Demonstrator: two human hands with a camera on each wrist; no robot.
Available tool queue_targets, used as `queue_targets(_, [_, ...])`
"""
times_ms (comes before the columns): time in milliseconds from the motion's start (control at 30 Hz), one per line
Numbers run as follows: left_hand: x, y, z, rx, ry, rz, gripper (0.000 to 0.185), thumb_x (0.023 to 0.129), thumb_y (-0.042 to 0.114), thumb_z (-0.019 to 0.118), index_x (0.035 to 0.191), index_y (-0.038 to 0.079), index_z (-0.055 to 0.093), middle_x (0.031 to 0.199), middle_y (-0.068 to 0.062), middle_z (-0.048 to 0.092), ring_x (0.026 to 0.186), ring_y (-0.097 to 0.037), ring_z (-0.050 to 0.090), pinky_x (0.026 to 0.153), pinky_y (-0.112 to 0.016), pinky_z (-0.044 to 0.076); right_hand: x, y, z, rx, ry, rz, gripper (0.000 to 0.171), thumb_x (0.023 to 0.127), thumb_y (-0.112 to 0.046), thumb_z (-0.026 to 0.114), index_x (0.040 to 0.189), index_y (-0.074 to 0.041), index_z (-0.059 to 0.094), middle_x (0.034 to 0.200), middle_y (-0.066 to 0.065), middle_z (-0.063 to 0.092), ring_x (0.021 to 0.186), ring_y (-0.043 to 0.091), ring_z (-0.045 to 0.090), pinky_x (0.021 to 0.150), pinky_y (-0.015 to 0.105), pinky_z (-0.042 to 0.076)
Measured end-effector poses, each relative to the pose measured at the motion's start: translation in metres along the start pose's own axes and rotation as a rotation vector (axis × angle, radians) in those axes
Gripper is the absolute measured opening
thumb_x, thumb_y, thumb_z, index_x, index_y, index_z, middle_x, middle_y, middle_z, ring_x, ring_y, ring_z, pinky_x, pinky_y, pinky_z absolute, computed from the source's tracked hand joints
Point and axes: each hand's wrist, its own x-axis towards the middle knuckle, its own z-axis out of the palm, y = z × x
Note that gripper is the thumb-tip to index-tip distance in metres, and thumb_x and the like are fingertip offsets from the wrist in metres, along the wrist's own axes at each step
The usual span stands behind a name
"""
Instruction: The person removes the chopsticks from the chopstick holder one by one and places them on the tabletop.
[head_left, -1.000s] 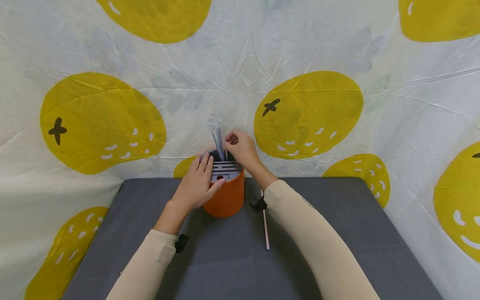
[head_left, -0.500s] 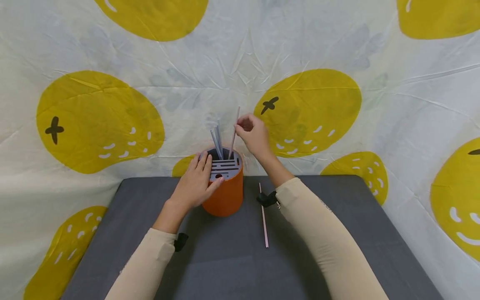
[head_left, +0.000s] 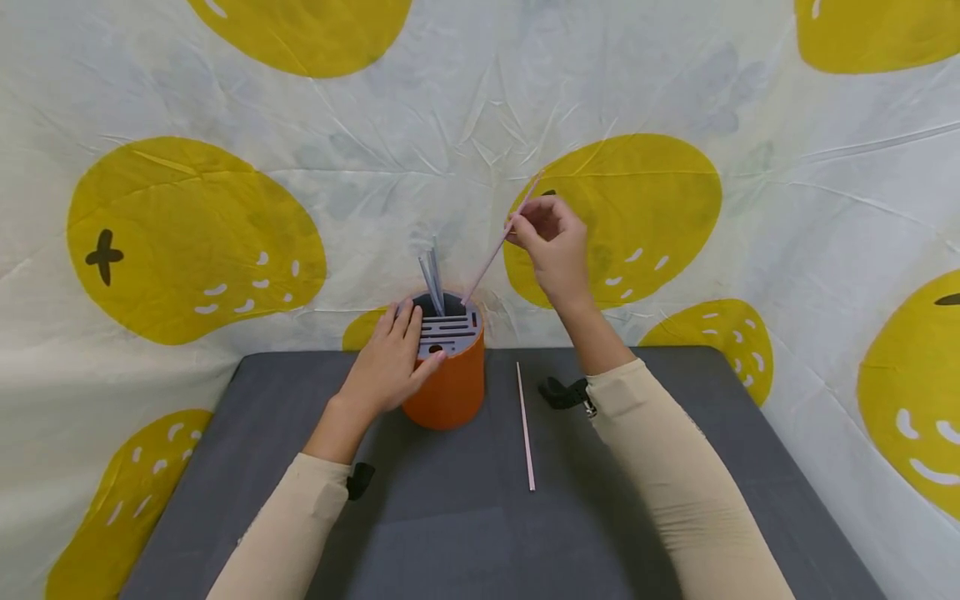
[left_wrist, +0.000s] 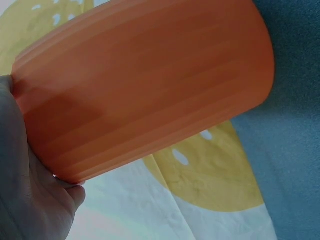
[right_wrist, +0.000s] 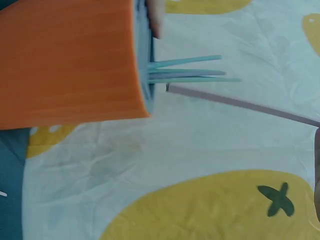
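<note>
White cloth backdrop [head_left: 420,125] w/ yellow fruit print [head_left: 195,242] hung behind dk-grey table [head_left: 450,525]. Orange utensil holder [head_left: 450,404] w/ slotted grey insert [head_left: 450,342] is stood upright near table's far edge.

Δ vs. prev. frames: R hand [head_left: 553,250] has been moved up & right, away from holder. Pink straw [head_left: 491,257], pinched b/w thumb & fingertips, was seen w/ its lower end down in the rear compartment; now drawn out at a slant. Per R wrist view, lower end appears just past the rim, not touching.

L hand [head_left: 384,364]: pos. approx. unchanged; laid over holder's left rim & insert, fingers straight, thumb along front, not clenched. Holder presumably steadied thereby.

Bundle of bluish straws [right_wrist: 200,73] left standing in rear compartment; exact count n/a, overlapped. Loose pink straw [head_left: 526,429] lying on table, right of holder, apart from it & touched by neither hand.

Meaning: extraction of held straw judged essentially complete; emptying of compartment judged partial only, bluish ones not yet pulled.
</note>
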Motion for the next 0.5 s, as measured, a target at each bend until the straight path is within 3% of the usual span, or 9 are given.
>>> queue_targets(267, [-0.001,0.0,-0.001,0.0,-0.03,-0.006,0.087,0.107,0.06,0.037,0.163,-0.004,0.017,0.172,-0.023,0.012,0.159,-0.044,0.011,0.13,-0.053,0.014,-0.007,-0.019,-0.03,0.043,0.055,0.057,0.009,0.095,0.001,0.07,0.102,-0.002,0.064,0.096,0.011,0.068,0.088,0.021,0.072,0.079,0.029,0.064])
queue_targets(500, [0.0,0.0,-0.002,-0.007,-0.038,-0.009,0.087,0.107,0.061,0.035,0.164,-0.003,0.015,0.172,-0.022,0.011,0.16,-0.043,0.009,0.131,-0.052,0.011,-0.017,-0.011,-0.063,0.016,0.078,0.093,0.011,0.096,-0.001,0.071,0.104,0.0,0.064,0.097,0.013,0.068,0.087,0.022,0.073,0.079,0.03,0.064])
